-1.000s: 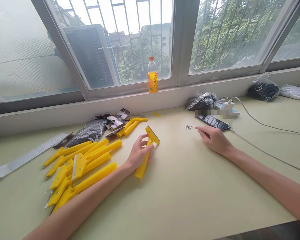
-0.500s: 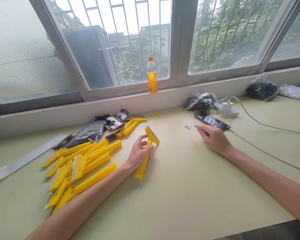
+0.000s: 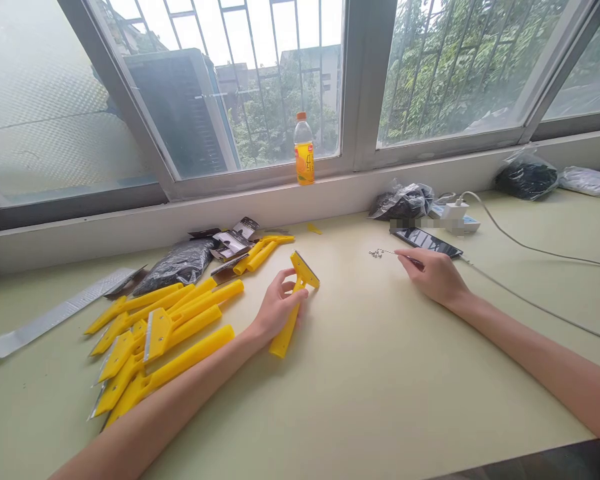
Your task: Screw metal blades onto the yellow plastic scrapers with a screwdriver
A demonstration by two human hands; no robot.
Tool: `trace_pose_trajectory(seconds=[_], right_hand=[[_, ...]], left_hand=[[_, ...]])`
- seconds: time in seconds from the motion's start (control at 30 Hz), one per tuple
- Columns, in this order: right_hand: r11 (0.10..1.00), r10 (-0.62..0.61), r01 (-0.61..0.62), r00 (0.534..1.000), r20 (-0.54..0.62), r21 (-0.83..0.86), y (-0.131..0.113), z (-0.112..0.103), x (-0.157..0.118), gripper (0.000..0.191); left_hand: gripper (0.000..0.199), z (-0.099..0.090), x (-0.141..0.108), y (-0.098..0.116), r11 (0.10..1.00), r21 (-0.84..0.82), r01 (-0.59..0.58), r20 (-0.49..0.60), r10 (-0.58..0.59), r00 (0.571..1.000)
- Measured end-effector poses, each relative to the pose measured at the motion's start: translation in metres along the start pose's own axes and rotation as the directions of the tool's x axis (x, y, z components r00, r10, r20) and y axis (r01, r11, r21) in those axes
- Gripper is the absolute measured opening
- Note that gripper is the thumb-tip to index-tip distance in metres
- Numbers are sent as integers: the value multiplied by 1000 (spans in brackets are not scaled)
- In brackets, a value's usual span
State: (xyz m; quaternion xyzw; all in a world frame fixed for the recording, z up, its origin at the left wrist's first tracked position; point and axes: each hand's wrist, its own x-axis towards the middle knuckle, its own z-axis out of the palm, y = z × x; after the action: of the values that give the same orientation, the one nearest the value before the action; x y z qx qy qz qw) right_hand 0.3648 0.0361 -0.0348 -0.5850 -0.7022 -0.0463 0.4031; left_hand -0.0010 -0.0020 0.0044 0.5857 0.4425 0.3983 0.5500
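Yellow plastic sat in my left hand [image 3: 273, 308], fingers curled round the scraper [image 3: 305, 271] over the table [image 3: 365, 380]; my right hand [image 3: 439, 277], pinching a thin tool [image 3: 417, 263], had shifted slightly rightward, its tip at the screws [image 3: 376, 253], so work there seemed unfinished.

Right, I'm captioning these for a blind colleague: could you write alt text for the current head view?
A person's left hand holds a yellow scraper at a pale table while the right hand points a thin tool at small metal pieces. More scrapers lie to the left, and a drink bottle stands on the windowsill.
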Motion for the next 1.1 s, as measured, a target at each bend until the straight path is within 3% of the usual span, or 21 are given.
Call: trace_pose_trajectory(seconds=[0.33, 1.1], right_hand=[[997, 63, -64, 998, 12, 50, 3, 0, 1, 29], [979, 202, -200, 976, 76, -38, -11, -11, 2, 30]], left_hand=[[57, 1, -1, 1, 1000, -7, -5, -12, 5, 1000], [56, 1, -1, 1, 1000, -4, -2, -10, 2, 1000]])
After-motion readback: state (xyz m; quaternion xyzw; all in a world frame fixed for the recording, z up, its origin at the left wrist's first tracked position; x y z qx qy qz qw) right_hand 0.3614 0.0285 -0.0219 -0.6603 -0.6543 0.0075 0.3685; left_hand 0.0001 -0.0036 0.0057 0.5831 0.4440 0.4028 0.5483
